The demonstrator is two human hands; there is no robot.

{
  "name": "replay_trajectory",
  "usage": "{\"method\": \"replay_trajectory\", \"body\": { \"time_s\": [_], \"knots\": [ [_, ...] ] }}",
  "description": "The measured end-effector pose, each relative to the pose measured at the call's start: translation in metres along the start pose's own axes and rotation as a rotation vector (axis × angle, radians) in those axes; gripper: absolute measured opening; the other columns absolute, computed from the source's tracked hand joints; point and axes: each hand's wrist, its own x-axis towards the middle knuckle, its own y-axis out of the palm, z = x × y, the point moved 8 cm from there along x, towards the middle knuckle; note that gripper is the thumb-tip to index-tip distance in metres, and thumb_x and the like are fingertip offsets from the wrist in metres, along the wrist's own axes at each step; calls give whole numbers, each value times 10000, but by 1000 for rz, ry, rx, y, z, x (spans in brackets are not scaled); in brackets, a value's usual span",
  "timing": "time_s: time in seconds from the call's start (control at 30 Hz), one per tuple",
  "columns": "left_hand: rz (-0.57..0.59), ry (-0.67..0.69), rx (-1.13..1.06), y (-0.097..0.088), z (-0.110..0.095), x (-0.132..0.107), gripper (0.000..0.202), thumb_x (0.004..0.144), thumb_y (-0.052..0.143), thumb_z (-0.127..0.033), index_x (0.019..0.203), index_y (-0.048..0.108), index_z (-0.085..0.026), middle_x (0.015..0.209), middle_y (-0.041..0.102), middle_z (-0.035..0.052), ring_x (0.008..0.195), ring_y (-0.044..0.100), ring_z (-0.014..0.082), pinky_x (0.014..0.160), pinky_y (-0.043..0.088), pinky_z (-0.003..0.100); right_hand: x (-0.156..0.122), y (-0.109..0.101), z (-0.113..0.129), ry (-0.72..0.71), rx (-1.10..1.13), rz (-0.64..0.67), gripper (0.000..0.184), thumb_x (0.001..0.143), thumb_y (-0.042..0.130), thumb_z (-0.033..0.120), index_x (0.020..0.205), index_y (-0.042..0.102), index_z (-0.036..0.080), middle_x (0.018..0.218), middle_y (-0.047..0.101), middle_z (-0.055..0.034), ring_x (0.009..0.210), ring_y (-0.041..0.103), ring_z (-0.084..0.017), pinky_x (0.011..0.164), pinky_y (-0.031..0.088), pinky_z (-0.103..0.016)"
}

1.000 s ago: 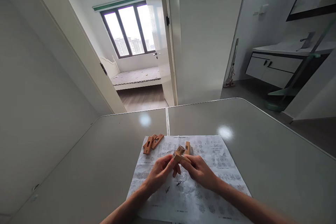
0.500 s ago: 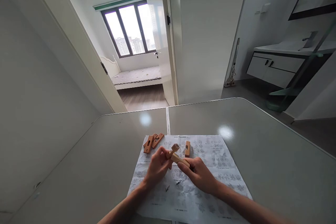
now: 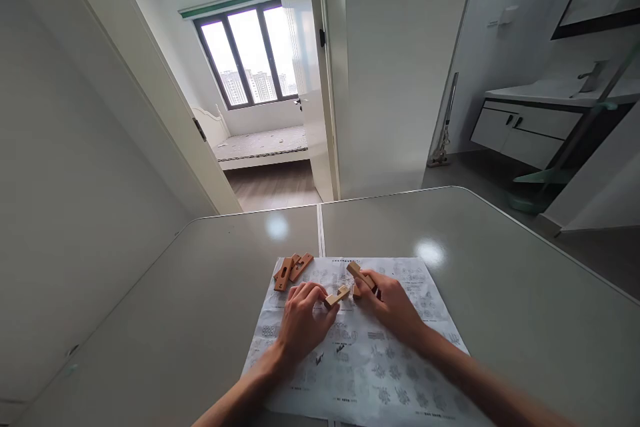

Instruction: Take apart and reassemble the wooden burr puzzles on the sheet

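Observation:
My left hand [image 3: 301, 320] is closed on one notched wooden piece [image 3: 337, 295], pinching its left end just above the printed sheet [image 3: 360, 353]. My right hand [image 3: 389, 303] grips a second wooden piece [image 3: 361, 273], which tilts up to the left. The two pieces are apart, a small gap between them. Another wooden piece seems to lie under my right fingers, mostly hidden. A small pile of similar wooden pieces [image 3: 290, 269] rests at the sheet's far left corner.
The sheet lies on a grey table [image 3: 500, 280] with a seam down its middle. Beyond the far edge stand a white wall, an open doorway to a room with a window [image 3: 250, 57], and a vanity cabinet [image 3: 520, 130] at right.
The two wooden pieces, held together in front of me before, have come apart. My right hand moved forward and right with one; my left hand lowered with the other.

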Motion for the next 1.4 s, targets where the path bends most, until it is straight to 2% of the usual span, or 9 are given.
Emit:
{"method": "replay_trajectory", "body": {
  "time_s": [0.1, 0.3, 0.43, 0.53, 0.8, 1.07, 1.4],
  "knots": [
    [-12, 38, 57, -2, -3, 0, 169, 832, 727, -233, 805, 560, -230, 950, 715, 27, 921, 674, 238, 900, 507, 437, 7, -11, -16, 82, -163, -33, 378, 1027, 431, 467, 1127, 672, 193, 897, 735, -61, 760, 656, -236, 689, 443, -315],
    [0, 65, 105, 1, -5, -3, 172, 784, 744, -212, 822, 577, -226, 983, 690, 38, 958, 648, 248, 914, 523, 457, 11, -17, -34, 165, -547, 17, 386, 1063, 374, 367, 1264, 660, 202, 1002, 787, -101, 919, 736, -286, 734, 459, -331],
    [15, 62, 102, 3, -5, -3, 202, 769, 759, -208, 818, 564, -225, 986, 678, 38, 966, 635, 248, 923, 515, 465, 9, -11, -35, 135, -658, 50, 447, 1064, 396, 318, 1455, 555, 172, 1265, 742, -158, 1097, 724, -310, 823, 504, -367],
    [25, 52, 103, 4, -4, -3, 215, 760, 767, -211, 819, 561, -225, 982, 671, 35, 965, 635, 249, 927, 509, 469, 8, -5, -35, 89, -686, 81, 465, 1046, 423, 267, 1492, 521, 176, 1385, 682, -154, 1168, 702, -293, 859, 517, -355],
    [37, 51, 103, 4, -6, -3, 218, 756, 770, -216, 796, 556, -220, 991, 656, 26, 958, 632, 236, 918, 505, 449, 5, 1, -27, 11, -694, 115, 461, 1017, 470, 257, 1463, 549, 172, 1289, 714, -133, 1107, 705, -267, 835, 526, -333],
    [55, 74, 63, 6, -6, -6, 325, 690, 864, -282, 768, 554, -221, 1024, 653, 25, 975, 626, 237, 948, 502, 450, 2, 11, -18, -87, -647, 154, 448, 1033, 460, 306, 1456, 568, 203, 1215, 690, -112, 1031, 702, -236, 801, 517, -295],
    [168, 174, -30, 12, -15, -7, 346, 693, 886, -319, 811, 572, -238, 1045, 667, 29, 988, 645, 240, 950, 522, 446, -3, 21, -9, -169, -620, 243, 473, 1038, 456, 341, 1476, 542, 185, 1178, 655, -120, 958, 703, -234, 787, 535, -305]
  ]
}}
